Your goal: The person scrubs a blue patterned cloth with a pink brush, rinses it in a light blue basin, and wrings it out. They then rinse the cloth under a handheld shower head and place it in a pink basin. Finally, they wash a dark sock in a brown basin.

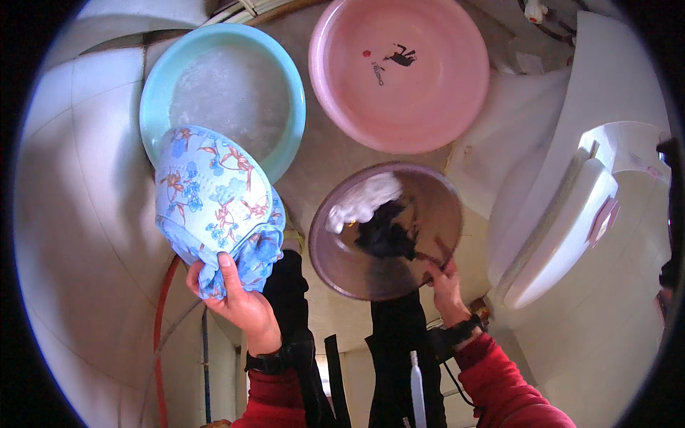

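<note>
My left hand (243, 299) grips a light blue floral cloth item (214, 187), which looks like a hat with a stitched, stiff brim. It is held up over the near edge of a turquoise basin (296, 128) of cloudy, sudsy water (230, 101). With my right hand (447, 283) I hold the rim of a brownish translucent plastic basin (396, 281). A bunched white cloth (369, 200) and a crumpled black cloth (382, 232) lie inside that basin. My right fingertips are partly hidden by its rim.
Beyond the brown basin stands a pink basin (428, 107) with a dark printed figure on its bottom. A white bathroom fixture (562, 230) takes up the right side. Tiled wall (96, 187) curves along the left, with a red hose (159, 331) below it.
</note>
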Available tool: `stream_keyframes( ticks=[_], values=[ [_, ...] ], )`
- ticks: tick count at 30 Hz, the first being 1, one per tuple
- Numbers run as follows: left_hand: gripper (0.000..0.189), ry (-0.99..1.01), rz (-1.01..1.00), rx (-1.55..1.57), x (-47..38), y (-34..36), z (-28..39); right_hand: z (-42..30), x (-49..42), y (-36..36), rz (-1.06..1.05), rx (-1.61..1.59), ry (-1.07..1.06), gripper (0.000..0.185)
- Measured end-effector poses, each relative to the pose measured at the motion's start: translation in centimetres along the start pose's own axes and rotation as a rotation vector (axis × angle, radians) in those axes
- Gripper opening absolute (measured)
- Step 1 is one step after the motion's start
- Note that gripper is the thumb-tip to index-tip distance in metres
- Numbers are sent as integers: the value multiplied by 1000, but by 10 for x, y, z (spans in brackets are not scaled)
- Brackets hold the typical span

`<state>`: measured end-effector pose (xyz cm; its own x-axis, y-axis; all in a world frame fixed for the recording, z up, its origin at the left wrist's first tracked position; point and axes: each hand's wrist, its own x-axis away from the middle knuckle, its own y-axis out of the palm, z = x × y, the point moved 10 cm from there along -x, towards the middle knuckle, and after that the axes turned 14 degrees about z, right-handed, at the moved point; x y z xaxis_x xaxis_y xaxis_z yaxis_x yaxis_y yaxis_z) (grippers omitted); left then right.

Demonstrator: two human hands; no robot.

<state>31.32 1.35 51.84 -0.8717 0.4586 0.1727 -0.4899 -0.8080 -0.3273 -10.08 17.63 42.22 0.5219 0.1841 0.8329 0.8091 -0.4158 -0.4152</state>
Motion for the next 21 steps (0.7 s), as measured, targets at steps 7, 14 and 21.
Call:
stream_keyframes(
  ticks=[7, 14, 21],
  values=[
    [35, -1, -18, -52, -5, -10, -6, 72, -97, 69, 110, 244, -303, 51],
    [36, 59, -25, -66, -7, -13, 0, 19, -142, 74, 266, 189, -335, 54],
    [31, 190, -296, -220, 29, 27, 37, -54, -11, 84, -143, 243, -260, 27]
  ],
)
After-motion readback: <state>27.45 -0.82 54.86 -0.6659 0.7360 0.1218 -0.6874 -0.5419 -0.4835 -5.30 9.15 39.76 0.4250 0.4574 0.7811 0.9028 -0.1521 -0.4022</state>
